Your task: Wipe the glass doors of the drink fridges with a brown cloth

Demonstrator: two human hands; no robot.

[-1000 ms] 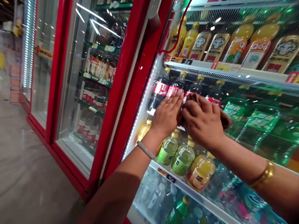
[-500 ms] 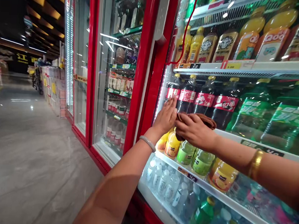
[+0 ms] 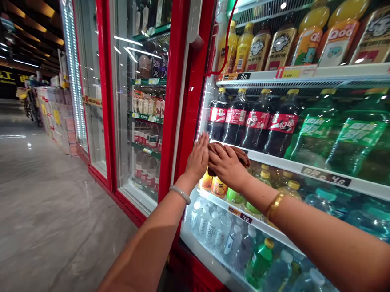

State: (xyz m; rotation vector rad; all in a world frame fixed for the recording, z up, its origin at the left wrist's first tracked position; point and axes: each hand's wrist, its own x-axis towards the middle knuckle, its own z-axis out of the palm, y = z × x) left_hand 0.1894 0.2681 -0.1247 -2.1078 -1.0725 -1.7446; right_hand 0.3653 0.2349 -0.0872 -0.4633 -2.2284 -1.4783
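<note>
In the head view, my left hand (image 3: 198,158) lies flat with fingers stretched upward against the glass door (image 3: 189,221) of a drinks fridge, near its left edge. Just to its right, my right hand (image 3: 225,166) presses a folded brown cloth (image 3: 243,155) to the same glass, fingers curled over it. The two hands are side by side, close to touching. Behind the glass, cola bottles (image 3: 257,119) with red labels stand above the hands. Orange drink bottles (image 3: 219,187) are partly hidden below them.
A red door frame (image 3: 173,95) borders the glass on the left, with more glass-fronted fridges beyond. A red cord (image 3: 229,37) hangs near the upper left of the door. Grey shiny floor (image 3: 53,207) runs along the left, past stacked boxes (image 3: 55,118).
My right hand and the cloth have slid left across the glass, nearer the door's left edge. My left hand has shifted slightly left and lower. The view has turned a little.
</note>
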